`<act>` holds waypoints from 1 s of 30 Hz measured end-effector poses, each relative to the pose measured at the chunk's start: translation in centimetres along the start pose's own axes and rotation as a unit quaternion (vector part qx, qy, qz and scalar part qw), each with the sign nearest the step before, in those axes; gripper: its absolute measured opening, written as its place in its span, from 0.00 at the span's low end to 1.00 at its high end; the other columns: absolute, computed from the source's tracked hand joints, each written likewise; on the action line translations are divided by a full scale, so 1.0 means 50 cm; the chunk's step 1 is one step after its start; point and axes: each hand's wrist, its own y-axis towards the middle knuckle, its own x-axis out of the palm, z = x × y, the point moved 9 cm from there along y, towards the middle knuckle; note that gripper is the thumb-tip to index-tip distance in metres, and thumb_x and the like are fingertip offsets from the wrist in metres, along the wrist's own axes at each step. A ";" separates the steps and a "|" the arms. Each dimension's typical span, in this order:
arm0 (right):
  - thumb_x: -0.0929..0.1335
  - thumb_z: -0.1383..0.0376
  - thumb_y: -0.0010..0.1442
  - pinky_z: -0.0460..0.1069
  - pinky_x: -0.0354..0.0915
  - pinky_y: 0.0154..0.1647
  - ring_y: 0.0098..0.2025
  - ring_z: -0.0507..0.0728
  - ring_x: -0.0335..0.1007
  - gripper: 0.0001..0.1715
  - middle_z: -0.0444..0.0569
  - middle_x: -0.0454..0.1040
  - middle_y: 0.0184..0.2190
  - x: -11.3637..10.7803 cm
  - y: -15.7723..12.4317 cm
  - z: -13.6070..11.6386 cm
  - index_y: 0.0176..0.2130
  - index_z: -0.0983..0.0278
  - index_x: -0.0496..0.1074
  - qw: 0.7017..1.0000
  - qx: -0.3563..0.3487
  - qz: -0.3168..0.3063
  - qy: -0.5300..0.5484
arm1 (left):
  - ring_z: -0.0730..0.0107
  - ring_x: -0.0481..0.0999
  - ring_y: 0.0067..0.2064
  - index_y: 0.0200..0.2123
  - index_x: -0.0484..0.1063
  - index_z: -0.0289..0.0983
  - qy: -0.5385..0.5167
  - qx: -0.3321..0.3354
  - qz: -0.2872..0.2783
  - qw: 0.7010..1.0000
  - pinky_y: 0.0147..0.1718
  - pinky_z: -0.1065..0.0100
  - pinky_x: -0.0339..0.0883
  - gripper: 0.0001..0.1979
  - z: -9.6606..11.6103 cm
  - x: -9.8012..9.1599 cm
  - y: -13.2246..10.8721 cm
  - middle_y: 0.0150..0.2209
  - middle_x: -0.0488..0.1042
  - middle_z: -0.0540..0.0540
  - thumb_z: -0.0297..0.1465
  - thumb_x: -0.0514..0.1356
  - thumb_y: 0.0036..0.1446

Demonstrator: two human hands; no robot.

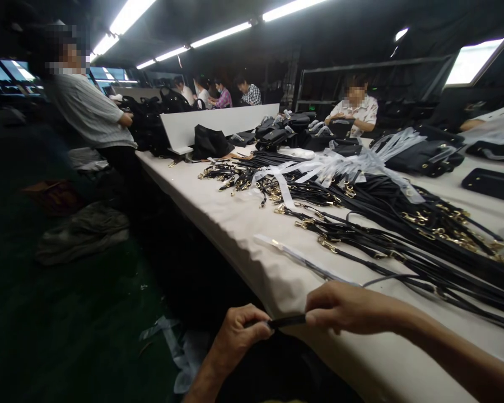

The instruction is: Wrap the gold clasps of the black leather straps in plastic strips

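A black strap (289, 321) stretches between my two hands, just off the near edge of the table. My left hand (241, 336) pinches one part of it between thumb and fingers. Closed on the strap farther right is my right hand (348, 308), close above the tabletop. Past the right hand lies a strap in a clear plastic sleeve (302, 260). Beyond that, many black straps with gold clasps (386, 240) are heaped across the table. How the held strap's ends look is hidden by my fingers.
The cloth-covered table (218, 218) runs away from me. White plastic strips (319, 168) lie over the straps, with black bags (285, 131) behind. A white board (222, 123) stands farther back. One person (96, 106) stands left; others work around. Plastic scraps (174, 347) litter the green floor.
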 end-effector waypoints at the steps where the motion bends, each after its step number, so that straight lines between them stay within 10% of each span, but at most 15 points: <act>1: 0.66 0.54 0.62 0.42 0.54 0.23 0.23 0.49 0.61 0.18 0.44 0.72 0.23 -0.007 -0.007 0.022 0.36 0.65 0.78 0.999 0.019 -0.022 0.041 | 0.69 0.68 0.28 0.30 0.84 0.35 -0.010 -0.005 0.002 1.000 0.30 0.69 0.59 0.12 -0.012 -0.006 0.000 0.25 0.76 0.46 0.39 0.69 0.50; 5: 0.66 0.56 0.62 0.42 0.51 0.21 0.21 0.48 0.57 0.16 0.42 0.69 0.20 -0.042 -0.025 0.063 0.35 0.65 0.78 0.997 0.065 0.021 0.047 | 0.69 0.69 0.27 0.35 0.85 0.32 -0.057 -0.043 -0.023 0.997 0.27 0.69 0.58 0.20 -0.046 0.011 0.004 0.25 0.78 0.44 0.45 0.69 0.49; 11: 0.66 0.58 0.60 0.47 0.45 0.24 0.24 0.52 0.65 0.15 0.46 0.74 0.22 -0.079 -0.043 -0.007 0.28 0.62 0.78 0.946 0.061 0.144 -0.285 | 0.69 0.71 0.28 0.34 0.85 0.30 -0.115 -0.078 -0.069 0.988 0.27 0.71 0.61 0.21 -0.048 0.076 0.010 0.27 0.80 0.42 0.43 0.70 0.48; 18: 0.64 0.62 0.62 0.49 0.45 0.26 0.31 0.64 0.78 0.16 0.58 0.81 0.30 -0.027 -0.045 -0.023 0.34 0.63 0.81 0.898 0.088 0.129 -0.410 | 0.71 0.75 0.22 0.48 0.79 0.34 -0.173 -0.114 -0.070 0.976 0.22 0.72 0.70 0.26 -0.059 0.119 0.010 0.28 0.78 0.49 0.27 0.70 0.42; 21: 0.66 0.64 0.58 0.47 0.52 0.26 0.31 0.61 0.77 0.12 0.54 0.80 0.28 0.007 -0.028 -0.016 0.34 0.63 0.80 0.941 0.050 0.130 -0.309 | 0.76 0.74 0.19 0.58 0.71 0.41 -0.102 -0.073 -0.083 0.989 0.16 0.75 0.68 0.36 -0.043 0.133 0.009 0.42 0.80 0.47 0.24 0.70 0.43; 24: 0.65 0.66 0.56 0.42 0.56 0.21 0.21 0.52 0.69 0.16 0.43 0.73 0.20 0.085 0.005 0.028 0.43 0.64 0.76 0.999 0.024 -0.013 -0.034 | 0.68 0.81 0.32 0.65 0.60 0.50 0.044 0.091 -0.105 0.989 0.28 0.71 0.77 0.42 0.006 0.146 -0.003 0.56 0.75 0.44 0.28 0.72 0.50; 27: 0.65 0.61 0.59 0.40 0.52 0.12 0.11 0.47 0.56 0.17 0.39 0.70 0.16 0.182 0.022 0.064 0.45 0.67 0.72 0.949 0.022 -0.182 0.255 | 0.53 0.73 0.59 0.70 0.46 0.52 0.146 0.287 -0.127 0.938 0.52 0.61 0.74 0.42 0.046 0.168 -0.041 0.64 0.67 0.40 0.35 0.66 0.60; 30: 0.68 0.47 0.56 0.41 0.49 0.08 0.08 0.46 0.49 0.24 0.40 0.71 0.15 0.224 0.035 0.083 0.36 0.67 0.70 0.889 -0.011 -0.188 0.417 | 0.47 0.63 0.67 0.72 0.41 0.48 0.213 0.364 -0.108 0.900 0.60 0.52 0.66 0.42 0.034 0.176 -0.064 0.68 0.57 0.32 0.41 0.62 0.62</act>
